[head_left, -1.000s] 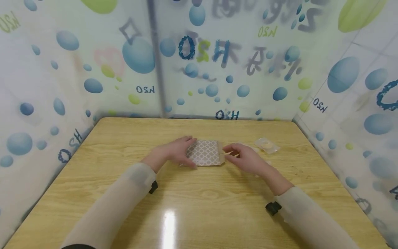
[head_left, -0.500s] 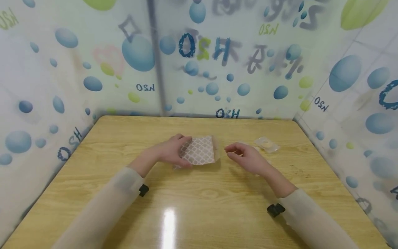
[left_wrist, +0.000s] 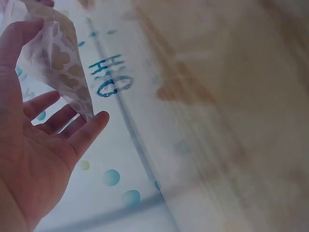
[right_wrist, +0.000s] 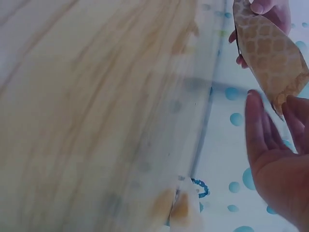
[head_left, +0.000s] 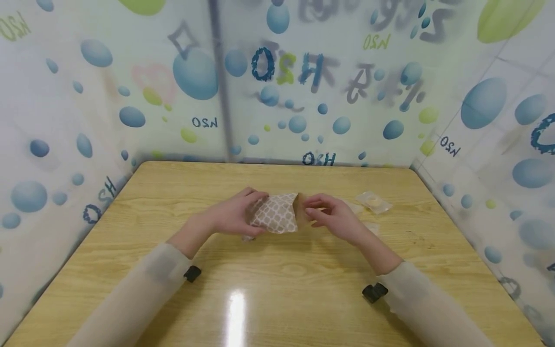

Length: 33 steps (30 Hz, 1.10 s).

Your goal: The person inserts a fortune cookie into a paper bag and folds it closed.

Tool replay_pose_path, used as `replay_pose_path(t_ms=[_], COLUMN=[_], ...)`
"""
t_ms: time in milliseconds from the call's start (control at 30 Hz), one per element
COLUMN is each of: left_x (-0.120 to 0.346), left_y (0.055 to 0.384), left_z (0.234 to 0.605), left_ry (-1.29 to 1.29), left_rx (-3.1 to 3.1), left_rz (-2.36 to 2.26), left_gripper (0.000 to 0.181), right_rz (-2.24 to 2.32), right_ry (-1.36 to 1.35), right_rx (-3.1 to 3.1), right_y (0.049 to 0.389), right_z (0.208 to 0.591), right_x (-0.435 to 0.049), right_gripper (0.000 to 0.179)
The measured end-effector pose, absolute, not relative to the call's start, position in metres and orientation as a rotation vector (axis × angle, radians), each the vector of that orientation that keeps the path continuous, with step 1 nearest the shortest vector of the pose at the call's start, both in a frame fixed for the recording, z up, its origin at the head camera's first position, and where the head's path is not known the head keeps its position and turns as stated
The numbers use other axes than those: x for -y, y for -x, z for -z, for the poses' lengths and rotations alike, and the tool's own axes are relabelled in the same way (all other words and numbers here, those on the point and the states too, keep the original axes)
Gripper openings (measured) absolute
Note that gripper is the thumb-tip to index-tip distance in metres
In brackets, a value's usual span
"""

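Note:
A small paper bag [head_left: 277,214] with a white lattice pattern on brown is held just above the wooden table, tilted, its plain brown flap end facing right. My left hand [head_left: 236,212] grips the bag's left end between thumb and fingers; in the left wrist view the bag [left_wrist: 63,63] looks partly folded. At the flap, my right hand [head_left: 336,219] has its thumb by the bag's edge. The right wrist view shows the right hand's fingers [right_wrist: 256,125] nearly straight, around the bag's lower corner. The bag's inside is hidden.
A clear plastic packet with something pale yellow inside [head_left: 374,202] lies on the table [head_left: 277,289] to the right. Another clear plastic piece [head_left: 372,228] sits partly behind my right hand. Printed curtain-like walls [head_left: 277,120] stand around the table.
My left hand has moved left and lifted the bag, which has tilted and bulged at its mouth. The right hand drew away from the flap, then came back to it.

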<state>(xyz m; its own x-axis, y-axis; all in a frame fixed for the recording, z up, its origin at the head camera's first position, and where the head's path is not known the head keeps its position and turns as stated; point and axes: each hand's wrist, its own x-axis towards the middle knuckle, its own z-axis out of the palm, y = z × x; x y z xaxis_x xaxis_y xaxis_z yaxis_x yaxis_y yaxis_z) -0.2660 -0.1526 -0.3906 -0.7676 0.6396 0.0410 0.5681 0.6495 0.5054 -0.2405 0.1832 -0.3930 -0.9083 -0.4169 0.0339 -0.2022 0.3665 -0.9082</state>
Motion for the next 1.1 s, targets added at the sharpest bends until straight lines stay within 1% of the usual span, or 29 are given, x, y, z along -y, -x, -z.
replay_pose_path(t_ms=[100, 333, 467, 567, 833, 1100], left_x=[0.150, 0.143, 0.139, 0.135, 0.133, 0.139], left_y=[0.263, 0.262, 0.261, 0.260, 0.261, 0.263], left_z=[0.391, 0.392, 0.391, 0.391, 0.392, 0.394], left_ry=[-1.007, -1.001, -1.024, -1.025, -0.988, -1.011], left_rx=[-2.698, -2.665, -2.686, -2.697, -2.678, -2.626], left_rz=[-0.782, -0.766, -0.742, -0.723, -0.772, -0.882], left_gripper=[0.104, 0.139, 0.145, 0.145, 0.127, 0.115], right_rz=[1.581, 1.580, 1.595, 1.621, 1.646, 1.463], right_ry=[0.543, 0.464, 0.481, 0.486, 0.507, 0.467], right_rx=[-2.459, -2.576, -2.577, -2.559, -2.550, -2.766], right_y=[0.241, 0.241, 0.240, 0.240, 0.238, 0.233], right_z=[0.391, 0.384, 0.381, 0.381, 0.379, 0.373], right_x=[-0.178, -0.169, -0.166, -0.165, -0.162, -0.159], right_gripper=[0.031, 0.028, 0.029, 0.029, 0.026, 0.019])
